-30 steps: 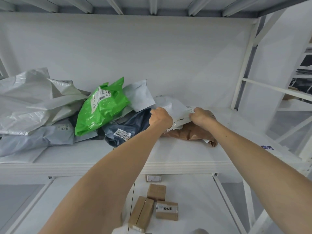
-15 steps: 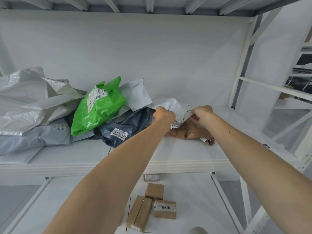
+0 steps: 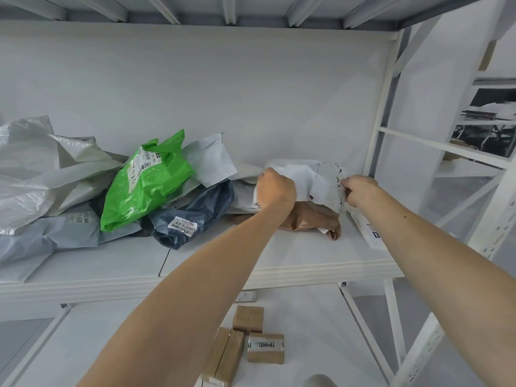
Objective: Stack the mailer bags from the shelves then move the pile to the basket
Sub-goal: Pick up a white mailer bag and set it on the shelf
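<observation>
A crumpled white mailer bag [image 3: 315, 180] lies on top of a brown paper mailer [image 3: 310, 217] at the right of the white shelf [image 3: 293, 255]. My left hand [image 3: 275, 189] grips the white bag's left side and my right hand [image 3: 358, 189] pinches its right edge. To the left, mailer bags are heaped: a bright green one [image 3: 145, 180], a dark blue one [image 3: 190, 216] with a label, a pale white one [image 3: 209, 159], a silver one [image 3: 39, 169] and a grey-blue one [image 3: 47, 233]. No basket is in view.
A flat white mailer with blue print [image 3: 368, 230] lies at the shelf's right edge beside the upright post [image 3: 379, 115]. Three small cardboard boxes [image 3: 248, 342] sit on the lower shelf below. Another rack with dark items stands at the far right [image 3: 485, 129].
Both hands have lifted and spread the white bag, the right hand moving right toward the post. The brown mailer underneath shows more.
</observation>
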